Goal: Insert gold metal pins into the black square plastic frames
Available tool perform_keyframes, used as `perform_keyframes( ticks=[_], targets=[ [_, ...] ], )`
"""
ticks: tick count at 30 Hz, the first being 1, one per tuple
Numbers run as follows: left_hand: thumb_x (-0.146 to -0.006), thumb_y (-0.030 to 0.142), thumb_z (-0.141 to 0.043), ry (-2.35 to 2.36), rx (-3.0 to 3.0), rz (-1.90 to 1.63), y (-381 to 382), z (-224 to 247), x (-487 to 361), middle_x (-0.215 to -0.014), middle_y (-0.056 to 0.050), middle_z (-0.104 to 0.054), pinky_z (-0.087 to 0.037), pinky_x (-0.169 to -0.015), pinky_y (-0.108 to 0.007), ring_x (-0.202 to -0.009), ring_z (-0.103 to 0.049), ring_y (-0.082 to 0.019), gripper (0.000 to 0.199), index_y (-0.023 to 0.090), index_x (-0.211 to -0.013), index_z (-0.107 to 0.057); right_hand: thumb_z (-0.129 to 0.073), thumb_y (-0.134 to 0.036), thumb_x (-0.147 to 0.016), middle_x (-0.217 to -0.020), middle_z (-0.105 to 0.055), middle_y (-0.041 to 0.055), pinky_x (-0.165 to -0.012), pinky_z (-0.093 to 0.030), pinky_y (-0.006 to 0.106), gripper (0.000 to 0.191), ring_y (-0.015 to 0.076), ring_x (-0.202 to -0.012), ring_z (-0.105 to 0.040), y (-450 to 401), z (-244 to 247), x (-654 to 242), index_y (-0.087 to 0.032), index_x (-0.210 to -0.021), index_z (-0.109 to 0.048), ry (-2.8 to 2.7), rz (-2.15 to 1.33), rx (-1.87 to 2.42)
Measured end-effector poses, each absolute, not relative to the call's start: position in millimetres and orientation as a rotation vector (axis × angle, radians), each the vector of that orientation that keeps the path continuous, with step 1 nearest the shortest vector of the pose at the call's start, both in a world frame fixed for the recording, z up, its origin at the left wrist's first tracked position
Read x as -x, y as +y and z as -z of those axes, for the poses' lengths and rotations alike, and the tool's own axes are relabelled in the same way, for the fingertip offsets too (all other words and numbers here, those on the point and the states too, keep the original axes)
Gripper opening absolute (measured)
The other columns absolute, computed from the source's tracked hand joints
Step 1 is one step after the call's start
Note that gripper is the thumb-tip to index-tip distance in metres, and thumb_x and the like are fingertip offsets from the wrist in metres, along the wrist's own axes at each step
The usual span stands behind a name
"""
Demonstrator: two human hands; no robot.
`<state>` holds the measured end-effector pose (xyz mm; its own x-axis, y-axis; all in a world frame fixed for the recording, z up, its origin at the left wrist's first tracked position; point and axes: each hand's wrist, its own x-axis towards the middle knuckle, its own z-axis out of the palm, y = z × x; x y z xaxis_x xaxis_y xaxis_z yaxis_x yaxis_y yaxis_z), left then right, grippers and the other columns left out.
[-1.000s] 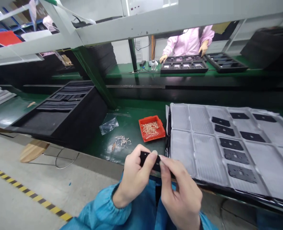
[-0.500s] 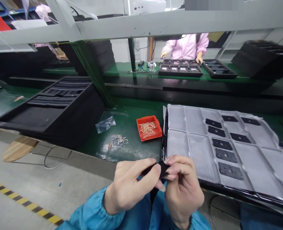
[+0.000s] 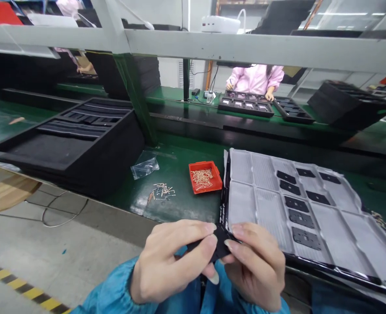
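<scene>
Between my hands, just off the table's front edge, is a thin black plate (image 3: 221, 244), much of it covered by fingers. My left hand (image 3: 175, 257) pinches its left side between thumb and fingers. At the plate's right edge, my right hand (image 3: 256, 261) grips with thumb and fingertips. Similar flat black plates with small holes, such as this one (image 3: 306, 238), lie in the pale divided tray (image 3: 274, 213) to the right. A red box (image 3: 205, 177) of small tan strips stands beyond my hands. More loose strips (image 3: 163, 191) lie left of it.
A clear plastic bag (image 3: 145, 168) lies near the large black foam trays (image 3: 111, 161) at left. A green post (image 3: 137, 100) and a grey beam (image 3: 232, 46) cross ahead. Across the bench a person in pink (image 3: 257, 79) works over black trays (image 3: 245, 109).
My view has shifted slightly. The black plate now lies flatter and shows more of its face between my fingers. Both hands keep their hold, with the right hand's fingers moved a little.
</scene>
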<state>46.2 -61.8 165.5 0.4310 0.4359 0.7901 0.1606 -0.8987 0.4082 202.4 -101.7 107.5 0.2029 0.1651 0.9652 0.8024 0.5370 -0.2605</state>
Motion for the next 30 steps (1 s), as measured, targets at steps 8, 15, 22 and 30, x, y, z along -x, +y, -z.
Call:
perform_keyframes(
  ticks=[8,15,22,30],
  targets=[
    [-0.102,0.017,-0.06,0.497,-2.451,-1.515,-68.5,-141.3,-33.7,-0.093,-0.008,-0.081,-0.065,-0.074,-0.024,-0.08,-0.079,-0.016,0.015,0.011,-0.102,-0.073,-0.066,-0.01,-0.096,-0.094,-0.073,0.0096,-0.067,-0.062,0.04,0.022,0.0239,-0.091,-0.074,-101.9,-112.7,-208.1,-0.012,-0.074,-0.062,-1.551,0.624,0.839],
    [-0.101,0.014,-0.059,0.519,-2.389,-1.57,-75.5,-136.8,-35.1,-0.095,-0.008,-0.081,-0.066,-0.079,-0.025,-0.086,-0.08,-0.017,0.015,0.012,-0.105,-0.073,-0.07,-0.01,-0.094,-0.084,-0.073,0.0073,-0.063,-0.062,0.036,0.015,0.0206,-0.081,-0.072,-98.2,-110.1,-203.8,-0.011,-0.079,-0.065,-1.457,0.655,0.754],
    [-0.1,0.011,-0.061,0.633,-2.199,-1.596,-89.8,-140.6,-37.8,-0.099,-0.006,-0.082,-0.067,-0.087,-0.024,-0.089,-0.08,-0.017,0.016,0.016,-0.11,-0.072,-0.071,-0.014,-0.094,-0.086,-0.073,0.0046,-0.065,-0.063,0.038,0.014,0.0201,-0.079,-0.071,-99.7,-104.0,-196.0,-0.015,-0.109,-0.071,-1.317,0.573,0.752],
    [-0.1,0.009,-0.06,0.61,-2.345,-1.637,-88.6,-137.3,-32.2,-0.104,-0.005,-0.081,-0.062,-0.095,-0.02,-0.1,-0.076,-0.013,0.015,0.013,-0.104,-0.074,-0.072,-0.024,-0.095,-0.084,-0.07,0.0042,-0.065,-0.062,0.036,0.013,0.0178,-0.076,-0.069,-95.1,-118.2,-191.4,-0.016,-0.092,-0.064,-1.288,0.594,0.77]
  ],
)
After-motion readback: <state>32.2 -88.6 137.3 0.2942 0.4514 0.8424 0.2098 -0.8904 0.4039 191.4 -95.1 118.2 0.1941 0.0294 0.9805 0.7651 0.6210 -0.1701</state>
